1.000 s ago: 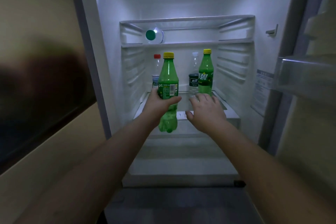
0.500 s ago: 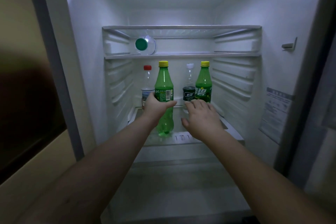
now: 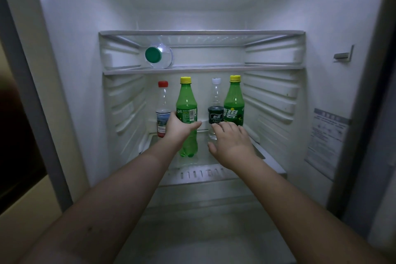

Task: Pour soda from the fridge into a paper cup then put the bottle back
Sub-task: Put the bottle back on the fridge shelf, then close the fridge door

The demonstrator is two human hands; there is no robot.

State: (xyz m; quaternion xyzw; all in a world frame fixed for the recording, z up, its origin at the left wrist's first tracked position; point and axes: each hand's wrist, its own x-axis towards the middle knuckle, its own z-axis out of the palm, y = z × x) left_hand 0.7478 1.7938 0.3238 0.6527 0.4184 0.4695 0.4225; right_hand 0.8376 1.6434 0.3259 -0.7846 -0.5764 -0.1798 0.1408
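The left hand (image 3: 180, 127) grips the green soda bottle (image 3: 186, 111) on the fridge shelf (image 3: 214, 174). The right hand (image 3: 230, 143) is open. The bottle could bump the red-capped bottle (image 3: 162, 109) just beside it and tip it.

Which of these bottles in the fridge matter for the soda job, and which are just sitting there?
Job: green soda bottle, gripped by the left hand; right hand, open beside it.

Just there: second green bottle; red-capped bottle; white-capped bottle; green-capped bottle lying on the upper shelf.

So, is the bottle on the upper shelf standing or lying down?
Lying down: the clear bottle points its green cap outward, toward the camera.
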